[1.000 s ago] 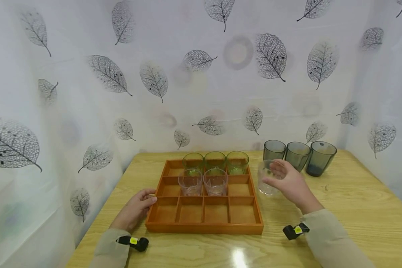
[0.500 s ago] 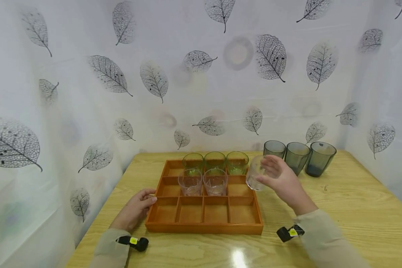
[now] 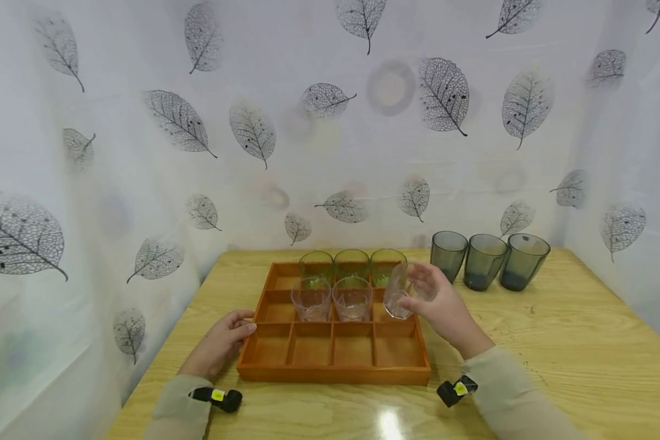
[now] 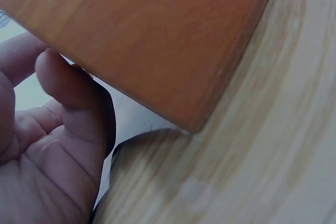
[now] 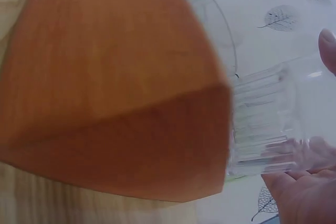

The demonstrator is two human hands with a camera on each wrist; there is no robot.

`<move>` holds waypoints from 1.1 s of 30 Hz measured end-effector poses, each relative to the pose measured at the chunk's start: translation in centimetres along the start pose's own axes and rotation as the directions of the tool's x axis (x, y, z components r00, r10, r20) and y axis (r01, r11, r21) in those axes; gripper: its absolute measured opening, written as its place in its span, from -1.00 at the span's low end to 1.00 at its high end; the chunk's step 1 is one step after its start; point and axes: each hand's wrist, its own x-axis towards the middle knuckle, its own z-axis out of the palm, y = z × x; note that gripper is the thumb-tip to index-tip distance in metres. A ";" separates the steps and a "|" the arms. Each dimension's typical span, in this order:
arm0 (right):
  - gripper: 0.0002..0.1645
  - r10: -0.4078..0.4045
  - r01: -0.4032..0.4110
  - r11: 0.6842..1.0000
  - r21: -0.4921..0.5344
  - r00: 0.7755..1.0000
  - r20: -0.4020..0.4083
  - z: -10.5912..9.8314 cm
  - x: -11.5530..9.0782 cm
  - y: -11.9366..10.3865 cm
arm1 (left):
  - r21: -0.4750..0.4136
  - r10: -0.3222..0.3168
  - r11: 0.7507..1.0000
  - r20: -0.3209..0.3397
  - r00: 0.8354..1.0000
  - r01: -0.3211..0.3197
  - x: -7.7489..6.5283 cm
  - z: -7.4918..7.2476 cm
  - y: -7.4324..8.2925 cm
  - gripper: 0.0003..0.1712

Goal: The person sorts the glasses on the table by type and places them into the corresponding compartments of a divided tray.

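A clear glass is held tilted in my right hand, fingers and thumb around its side. Its base hangs over the right compartment of the middle row in the wooden divided tray. In the right wrist view the ribbed clear glass appears beyond the tray's corner, partly hidden by it. My left hand touches the tray's left wall with thumb and fingertips; the left wrist view shows the thumb against the tray's edge. Two clear glasses stand in the middle row; three green glasses stand behind.
Three dark grey glasses stand at the back right of the wooden table. A leaf-patterned curtain closes off the back and sides. The tray's front row and left column hold no glasses.
My right hand has lifted the clear glass from beside the tray, carried it left, and brought it down over the middle row. My left hand stays at the tray's edge.
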 end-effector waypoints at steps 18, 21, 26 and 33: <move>0.19 0.056 -0.053 0.973 -0.224 0.998 0.006 1.8 0.3 2.1 | -0.011 0.011 1.000 0.017 1.000 -0.011 0.0 0.1 0.0 -0.45; 0.24 0.062 -0.061 0.967 -0.249 0.998 -0.002 1.9 0.3 2.1 | -0.019 0.010 1.000 0.018 1.000 -0.010 0.0 0.0 0.1 -0.45; 0.29 0.065 -0.067 0.954 -0.291 0.998 -0.016 2.2 0.3 2.1 | -0.012 0.010 1.000 0.018 1.000 -0.010 -0.1 0.1 0.1 -0.45; 0.28 0.074 -0.073 0.940 -0.334 0.997 -0.012 2.1 0.3 1.9 | 0.003 0.013 1.000 0.011 1.000 -0.013 -0.2 0.1 0.1 -0.45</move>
